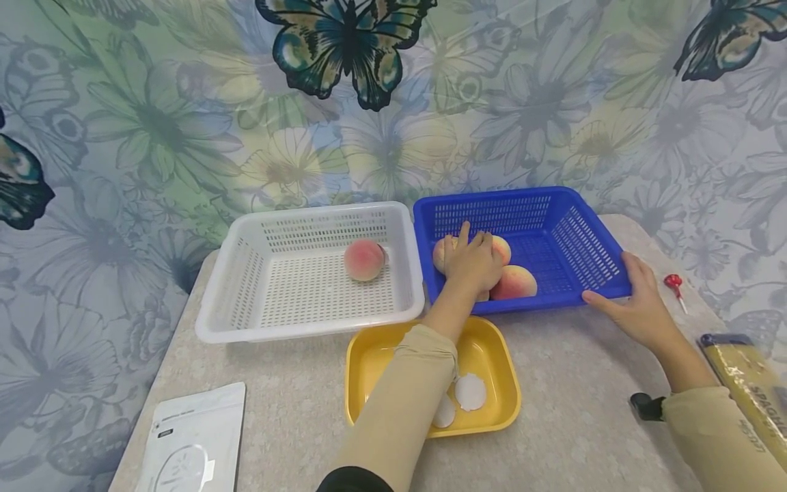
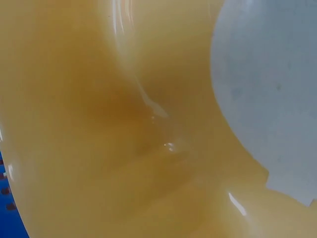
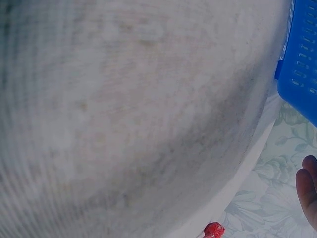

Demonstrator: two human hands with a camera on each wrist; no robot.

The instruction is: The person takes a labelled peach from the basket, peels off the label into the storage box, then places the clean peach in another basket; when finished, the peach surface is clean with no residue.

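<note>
In the head view, my left hand [image 1: 473, 265] reaches down into the blue basket [image 1: 590, 239], its fingers spread over several peaches bunched at the left end. One peach [image 1: 515, 281] shows to the right of the hand and another [image 1: 501, 250] just beyond it; the palm and thumb are hidden. My right hand [image 1: 642, 307] rests at the basket's near right corner, thumb along the front side and fingers at the right side. Its fingertips [image 3: 307, 188] appear straight in the right wrist view.
A white basket [image 1: 246, 328] with a single peach [image 1: 364, 260] stands left. Under my left forearm is a yellow tray [image 1: 507, 410] holding white discs [image 1: 470, 391]. A white pouch [image 1: 193, 437], a red lollipop [image 1: 673, 281] and a spaghetti pack [image 1: 747, 383] lie around.
</note>
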